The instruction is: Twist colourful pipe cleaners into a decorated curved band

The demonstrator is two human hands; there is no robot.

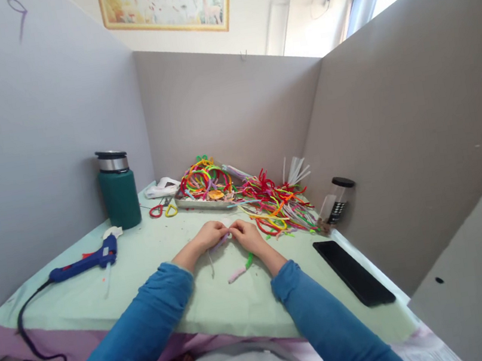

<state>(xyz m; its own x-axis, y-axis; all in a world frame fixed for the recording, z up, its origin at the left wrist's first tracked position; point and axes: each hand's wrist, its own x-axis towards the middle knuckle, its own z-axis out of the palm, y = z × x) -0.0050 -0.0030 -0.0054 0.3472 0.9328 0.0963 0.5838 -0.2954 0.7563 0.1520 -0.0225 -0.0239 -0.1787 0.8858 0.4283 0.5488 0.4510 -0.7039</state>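
My left hand (211, 235) and my right hand (245, 235) meet over the middle of the table, fingertips nearly touching. Between them is a thin purple pipe cleaner (220, 244), pinched by the fingers of both hands. A thin pale strand (211, 264) hangs below my left hand. On the cloth just under my right wrist lies a green and pale pink fuzzy piece (237, 274).
Pipe cleaners (271, 200) are heaped behind my hands, beside a metal tray (203, 203). Scissors (156, 211), a green bottle (119, 192) and a blue glue gun (85, 263) stand or lie leftward. A black phone (353, 272) and a clear jar (338, 199) are rightward.
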